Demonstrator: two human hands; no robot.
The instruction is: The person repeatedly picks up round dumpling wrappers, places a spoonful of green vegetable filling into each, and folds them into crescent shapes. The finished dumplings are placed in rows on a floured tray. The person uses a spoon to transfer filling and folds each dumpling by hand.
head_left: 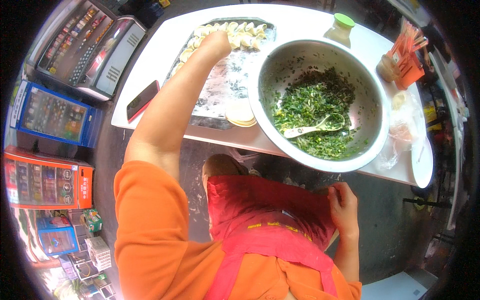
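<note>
My left hand [217, 44] reaches over a floured dark tray [221, 92], at its rows of folded dumplings [245, 37]. Its fingers are hidden behind the wrist, so I cannot see whether they hold anything. A small stack of round dough wrappers [241, 114] lies at the tray's near edge. To the right stands a large metal bowl [381, 108] of chopped green filling [303, 108], with a patterned spoon [303, 130] resting in it. My right hand [344, 204] is low by my knee, fingers bent at the edge of the red apron [270, 198]; its grip is unclear.
On the white table [157, 48] are a phone [143, 100], a green-lidded jar [340, 30], an orange chopstick holder [408, 69], a small brown jar [388, 68] and a clear plastic bag [401, 131]. Drinks fridges [54, 112] stand at the left.
</note>
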